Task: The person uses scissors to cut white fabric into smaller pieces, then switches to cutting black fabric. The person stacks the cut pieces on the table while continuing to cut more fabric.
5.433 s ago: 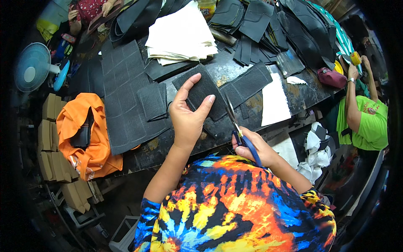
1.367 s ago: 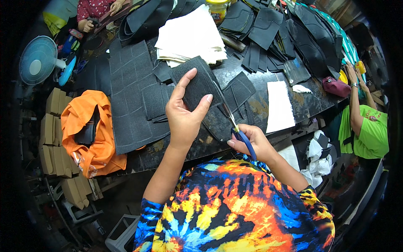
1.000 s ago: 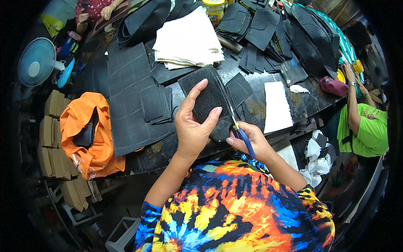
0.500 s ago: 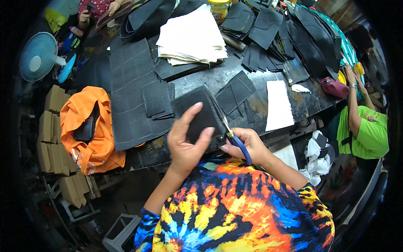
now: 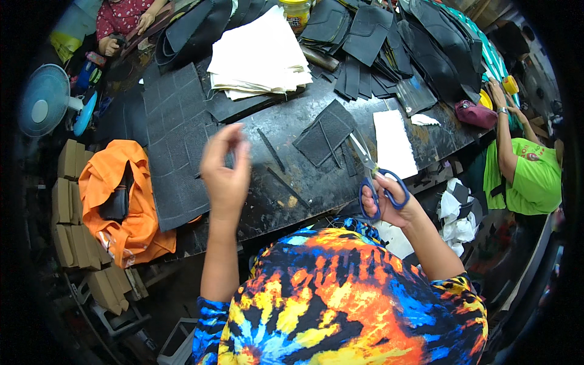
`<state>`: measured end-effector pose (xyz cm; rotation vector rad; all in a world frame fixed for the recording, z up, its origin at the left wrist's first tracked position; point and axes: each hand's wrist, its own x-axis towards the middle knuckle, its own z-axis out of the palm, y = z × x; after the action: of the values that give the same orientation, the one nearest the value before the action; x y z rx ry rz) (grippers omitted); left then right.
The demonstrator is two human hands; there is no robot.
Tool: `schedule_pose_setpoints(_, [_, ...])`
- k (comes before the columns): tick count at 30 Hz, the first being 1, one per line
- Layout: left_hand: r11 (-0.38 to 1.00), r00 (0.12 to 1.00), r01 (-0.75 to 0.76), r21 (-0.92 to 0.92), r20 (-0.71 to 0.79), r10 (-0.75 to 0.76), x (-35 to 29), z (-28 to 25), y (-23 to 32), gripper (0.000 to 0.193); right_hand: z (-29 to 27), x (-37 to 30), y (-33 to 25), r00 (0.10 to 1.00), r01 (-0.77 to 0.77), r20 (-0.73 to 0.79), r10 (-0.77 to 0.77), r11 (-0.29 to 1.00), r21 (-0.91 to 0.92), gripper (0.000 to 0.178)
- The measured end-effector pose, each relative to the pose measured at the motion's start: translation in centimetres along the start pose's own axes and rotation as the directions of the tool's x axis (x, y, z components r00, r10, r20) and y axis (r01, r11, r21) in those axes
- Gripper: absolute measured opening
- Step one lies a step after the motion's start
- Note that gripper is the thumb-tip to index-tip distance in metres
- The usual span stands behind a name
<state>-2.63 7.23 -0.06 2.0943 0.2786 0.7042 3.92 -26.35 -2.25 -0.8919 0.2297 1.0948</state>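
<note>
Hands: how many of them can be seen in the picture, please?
6. The wearer's left hand is over the table, right hand holding scissors; one co-worker's two hands at upper left; another's two hands at far right. Others may be hidden.

Scissors (image 5: 370,163) blue-handled; sheet (image 5: 173,128) black, pale grid.

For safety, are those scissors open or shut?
The scissors are slightly open: blades diverge, handle loops sit apart in the right hand.

Shows a blue fan (image 5: 44,100) toward ten o'clock, brown cardboard boxes (image 5: 64,201) at nine, a grey plastic stool (image 5: 166,358) at seven, a black table (image 5: 322,188) pale-lit toward twelve.
</note>
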Motion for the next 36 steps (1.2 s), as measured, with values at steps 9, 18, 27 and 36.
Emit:
schedule_pose_setpoints(9, [0.702,0.877,0.284,-0.653,0.472,0.085,-5.2,6.8,7.1,0.100,4.3,0.1,0.7,0.895,0.359,0.125,-0.428,0.527,-0.770,0.024])
schedule_pose_setpoints(18, [0.277,0.943,0.278,-0.920,0.206,-0.262,-2.0,8.6,6.5,0.059,4.9,0.6,3.8,0.970,0.236,0.100,-0.220,0.772,-0.590,0.023])
schedule_pose_setpoints(27, [0.608,0.958,0.205,-0.767,0.030,-0.285,-2.4,8.9,5.4,0.048,5.1,2.2,4.6,0.916,0.401,0.242,-0.320,0.752,-0.524,0.026])
schedule_pose_setpoints(36, [0.701,0.978,0.167,-0.693,0.025,-0.208,-3.4,8.8,6.0,0.050,6.6,2.6,4.6,0.891,0.414,0.126,-0.436,0.668,-0.618,0.024])
